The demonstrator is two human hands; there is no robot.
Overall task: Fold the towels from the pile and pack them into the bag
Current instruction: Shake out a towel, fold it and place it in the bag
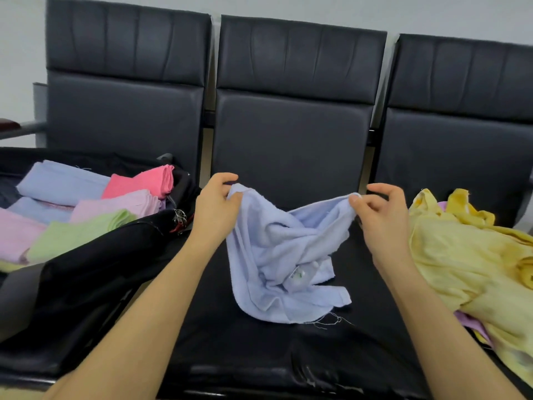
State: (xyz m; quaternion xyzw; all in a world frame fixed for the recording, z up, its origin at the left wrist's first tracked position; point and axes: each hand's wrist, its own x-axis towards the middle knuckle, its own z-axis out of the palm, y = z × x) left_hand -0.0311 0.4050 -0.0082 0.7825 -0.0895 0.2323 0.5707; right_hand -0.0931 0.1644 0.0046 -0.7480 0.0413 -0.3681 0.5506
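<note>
Two corners of a pale blue towel (277,249) were pinched, one by the left hand (215,209) and one by the right hand (380,217), and the crumpled cloth was held above the middle black seat (259,356). Folded towels (86,203) were packed in the open black bag (95,272) at the left. Unfolded yellow towels (461,255) were piled at the right.

Black bench seats (259,356) carry open bag (86,269), blue towel (277,255), yellow pile (467,269)
</note>
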